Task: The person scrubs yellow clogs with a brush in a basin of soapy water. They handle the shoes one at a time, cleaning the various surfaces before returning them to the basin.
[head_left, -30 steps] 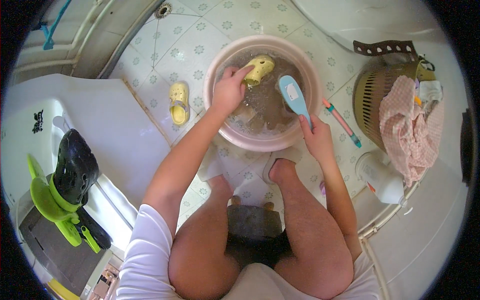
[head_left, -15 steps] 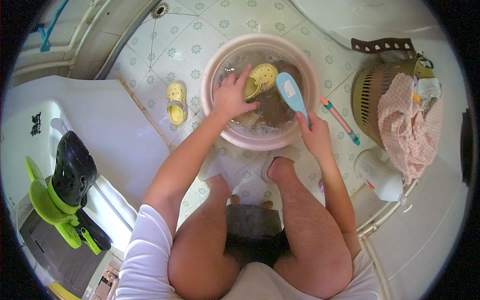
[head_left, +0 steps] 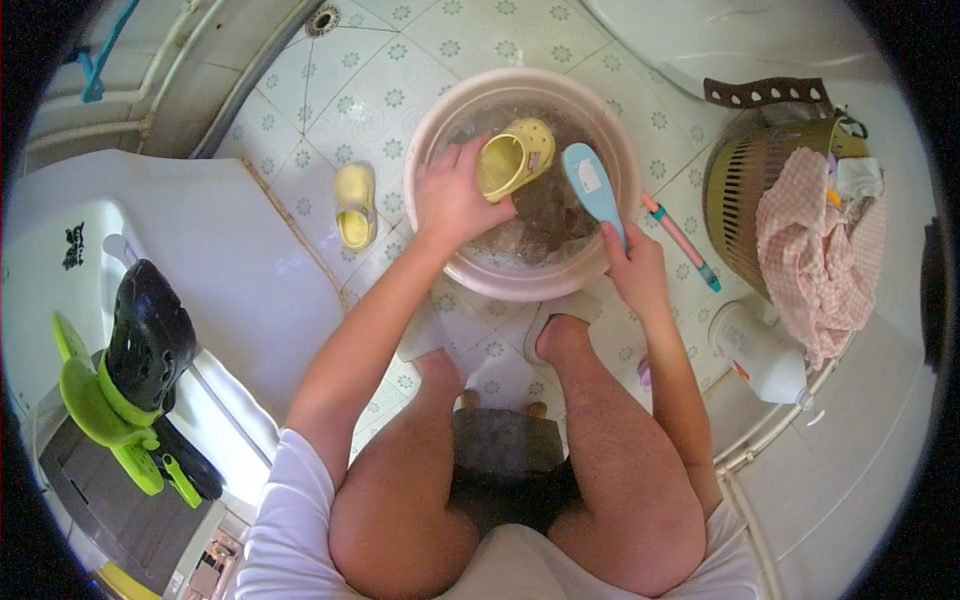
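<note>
A pink basin (head_left: pixel 428 215) of murky, sudsy water stands on the tiled floor in front of my feet. Over the water, my left hand (head_left: pixel 462 195) grips a small yellow clog (head_left: pixel 528 150) by its heel end, its opening tilted toward me. My right hand (head_left: pixel 637 265) holds the handle of a light blue brush (head_left: pixel 588 180) above the basin's right side; the brush's back, with a white label, faces up and its bristles are hidden. The matching yellow clog (head_left: pixel 354 207) lies on the floor left of the basin.
Right of the basin lie a pink and teal tube (head_left: pixel 685 243), a white bottle (head_left: pixel 760 352) on its side and a laundry basket (head_left: pixel 735 190) with a checked cloth (head_left: pixel 815 250). At left, black and green footwear (head_left: pixel 148 335) rests by a white sink (head_left: pixel 60 215).
My left hand has closed around the clog, which has turned and come up from the water with its opening more toward me. The brush has shifted slightly right.
</note>
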### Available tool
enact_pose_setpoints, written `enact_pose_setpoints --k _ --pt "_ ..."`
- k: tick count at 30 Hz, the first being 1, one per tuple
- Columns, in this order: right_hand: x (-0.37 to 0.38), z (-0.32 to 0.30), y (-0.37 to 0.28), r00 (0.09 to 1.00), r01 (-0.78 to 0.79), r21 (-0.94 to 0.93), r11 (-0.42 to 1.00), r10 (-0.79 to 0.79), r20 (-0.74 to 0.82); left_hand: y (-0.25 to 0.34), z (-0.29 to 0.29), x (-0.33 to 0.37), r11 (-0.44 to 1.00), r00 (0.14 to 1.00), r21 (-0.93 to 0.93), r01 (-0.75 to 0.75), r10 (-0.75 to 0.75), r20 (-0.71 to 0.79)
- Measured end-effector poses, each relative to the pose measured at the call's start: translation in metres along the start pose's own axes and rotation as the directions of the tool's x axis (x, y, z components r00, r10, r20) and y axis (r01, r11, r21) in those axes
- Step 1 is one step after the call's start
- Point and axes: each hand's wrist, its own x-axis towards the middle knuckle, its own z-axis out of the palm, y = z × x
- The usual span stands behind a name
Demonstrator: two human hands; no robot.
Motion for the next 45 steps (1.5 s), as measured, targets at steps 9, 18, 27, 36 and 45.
enact_pose_setpoints --k 9,18,27,36,45 --pt "0.001 0.0 0.002 1.0 0.026 -0.014 1.0 -0.026 0.002 0.007 -0.023 -0.014 0.961 0.929 0.204 -0.188 0.242 -0.28" --pt "0.001 -0.001 0.002 1.0 0.008 -0.016 1.0 -0.008 0.019 -0.006 0.004 -0.023 0.928 0.965 -0.348 -0.13 0.039 -0.258" --pt "0.002 -0.002 0.003 0.999 0.012 -0.025 1.0 -0.012 0.03 -0.011 0.016 -0.019 -0.183 0.732 -0.784 0.593 -0.283 0.62" --pt "0.001 0.002 0.004 0.999 0.013 -0.038 0.999 -0.012 0.03 -0.038 0.017 -0.009 -0.004 0.628 -0.653 0.757 -0.271 0.73" --pt "0.002 -0.004 0.002 0.997 -0.011 -0.104 0.994 0.018 0.071 0.004 0.018 -0.027 0.983 0.998 0.183 0.013 -0.001 -0.068"
